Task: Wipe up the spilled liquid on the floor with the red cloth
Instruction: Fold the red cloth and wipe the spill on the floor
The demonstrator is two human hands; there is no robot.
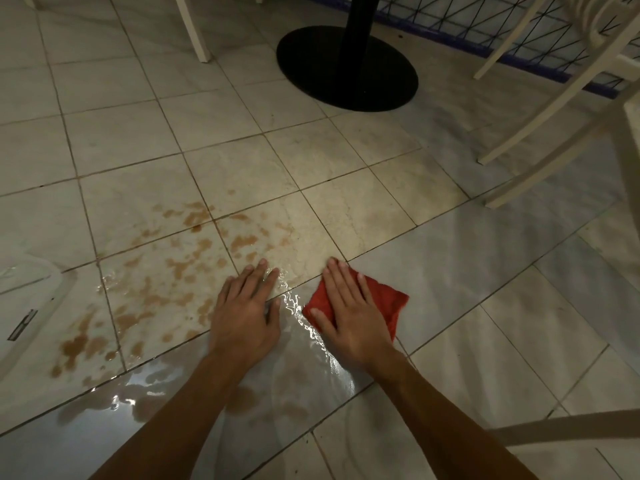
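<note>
Pressing down on a folded red cloth [388,299], the person's right hand [353,320] lies flat with its fingers straight and spread, so its grip is apart and not curled round the fabric. The cloth sits on the pale tiled floor [485,323], its left edge touching a glossy wet patch. Just beside it, the left hand [242,313] rests palm down on the wet tiles, fingers straight, its grip apart too and holding nothing. Brown spilled liquid [166,282] spreads in blotches and shallow pools over the tiles to the left of both hands and under the forearms. Farther off stands a round black table base [346,64], with white chair legs [554,109] to its right. A clear plastic item [31,296] lies at the left edge.
</note>
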